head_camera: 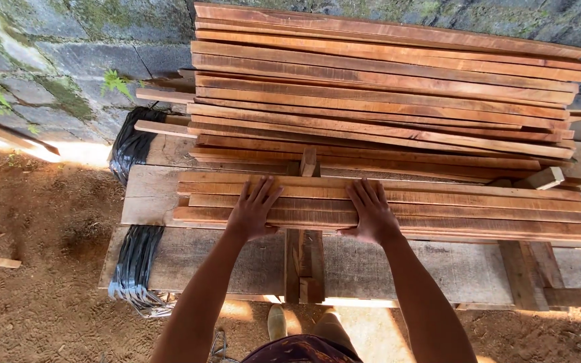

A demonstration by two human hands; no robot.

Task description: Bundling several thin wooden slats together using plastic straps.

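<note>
- The left hand (pixel 253 210) lies flat with its fingers spread on the nearest wooden strips (pixel 438 205), palm down, gripping nothing.
- The right hand (pixel 371 212) lies the same way just to the 3 o'clock side of the left, open and pressed on the same strips, with nothing closed in it.
- These strips form a low front layer, running from 9 o'clock to 3 o'clock across the grey bench boards (pixel 438 269); both hands rest near the layer's 9 o'clock end.
- A short upright spacer block (pixel 308 161) stands at 12 o'clock from the gap between the hands, touching the far edge of the front layer.
- Beyond it, toward 12 o'clock, the taller stack of strips (pixel 384 94) leans back against the stone wall (pixel 68 60).
- A black plastic sheet (pixel 132 144) hangs off the bench end at 9 o'clock.
- Judged from the flat palms, the step in hand looks like pressing or squaring the front layer, not lifting: no finger is hooked under an edge.
- Any next move of these strips would call for even pressure from both palms so the thin pieces stay aligned, or for the fingers to curl round an edge before anything can be raised.
</note>
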